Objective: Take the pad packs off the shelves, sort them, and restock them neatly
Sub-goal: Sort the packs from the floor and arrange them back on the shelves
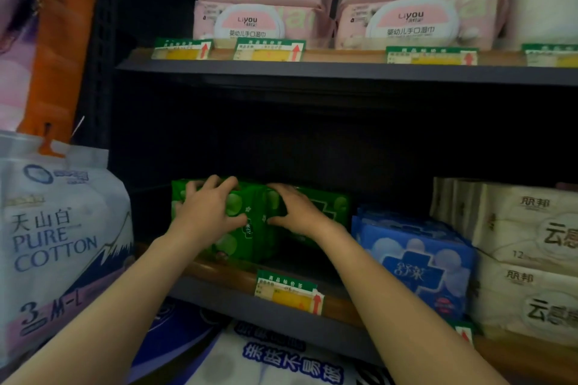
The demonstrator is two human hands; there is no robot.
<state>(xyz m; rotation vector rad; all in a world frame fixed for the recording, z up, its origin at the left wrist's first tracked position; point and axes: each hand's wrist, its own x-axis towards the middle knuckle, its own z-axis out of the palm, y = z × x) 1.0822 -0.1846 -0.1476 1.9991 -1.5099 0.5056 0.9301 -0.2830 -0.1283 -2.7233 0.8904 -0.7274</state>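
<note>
Several green pad packs [250, 237] stand upright side by side on the middle shelf [225, 275]. My left hand [208, 209] grips the left green packs, fingers curled over their tops and thumb on the front. My right hand [295, 212] grips the green packs [334, 206] to the right the same way. Blue pad packs [419, 259] stand just right of the green ones.
Cream tissue packs [525, 247] are stacked at the right end of the shelf. Pink wet-wipe packs [259, 19] fill the shelf above. A large white cotton pack [56, 237] hangs at the left. A price tag [287, 291] clips to the shelf edge. More packs [275, 359] lie below.
</note>
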